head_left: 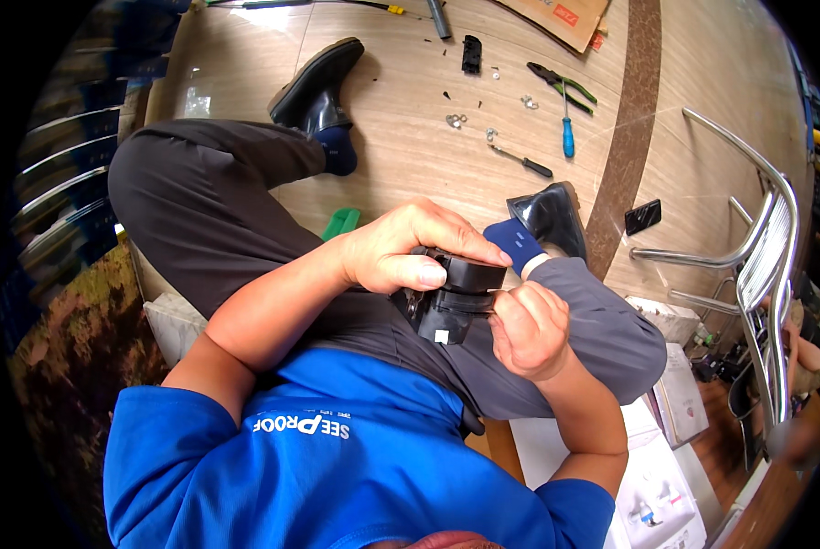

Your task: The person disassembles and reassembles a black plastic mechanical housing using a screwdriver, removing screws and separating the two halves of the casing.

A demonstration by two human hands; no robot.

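Over my lap I hold a black plastic casing [469, 273] with rounded sides and a small white square on its lower part. My left hand [414, 242] lies across its upper side, thumb pressed near the front and fingers wrapped along the far edge. At the casing's right side my right hand [533, 329] is curled closed, with thumb and fingers against a protruding black edge. What lies inside those curled fingers is mostly hidden. Behind my left wrist a green object [341, 222] shows in part on the floor.
On the floor ahead lie green-handled pliers [563, 87], a blue-handled screwdriver [567, 135], a black-handled screwdriver [536, 167], a small black plastic part [471, 55] and several screws [455, 121]. A phone [643, 217] and a metal-framed chair [762, 247] are at the right. Cardboard [561, 18] lies farther off.
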